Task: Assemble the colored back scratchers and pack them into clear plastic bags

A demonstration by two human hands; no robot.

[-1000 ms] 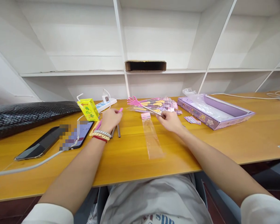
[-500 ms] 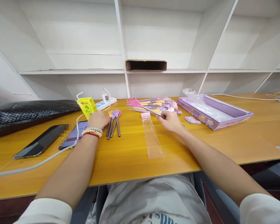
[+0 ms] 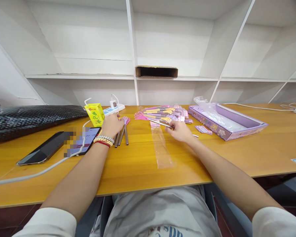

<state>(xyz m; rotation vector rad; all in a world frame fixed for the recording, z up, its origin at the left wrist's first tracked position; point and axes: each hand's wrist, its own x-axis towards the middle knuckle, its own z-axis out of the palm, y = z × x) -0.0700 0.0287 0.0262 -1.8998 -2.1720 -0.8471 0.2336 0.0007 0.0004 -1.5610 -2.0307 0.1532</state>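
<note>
A pink hand-shaped back scratcher (image 3: pixel 160 123) with a metal rod is gripped in my right hand (image 3: pixel 180 131). Its pink claw points left, and the rod's tail end shows past my wrist. My left hand (image 3: pixel 112 125) is over the claw end of several small back scratchers (image 3: pixel 124 135) lying side by side, covering some of their heads. My left fingertips are mostly hidden, so whether they grip one I cannot tell. Between my hands a clear plastic sleeve (image 3: pixel 162 149) lies flat, its pink header card partly behind the held scratcher.
Packaged back scratchers (image 3: pixel 174 111) lie piled at the back. Right of them are small printed cards (image 3: pixel 203 130) and a purple box (image 3: pixel 230 134) with plastic inside. At left are a yellow drink carton (image 3: pixel 95 114), two phones (image 3: pixel 43 149), a white cable and a power strip (image 3: pixel 115 108).
My left hand has moved right, over the heads of the bundled back scratchers. The back scratcher in my right hand has tilted flatter, and its tail end now shows behind my wrist.
</note>
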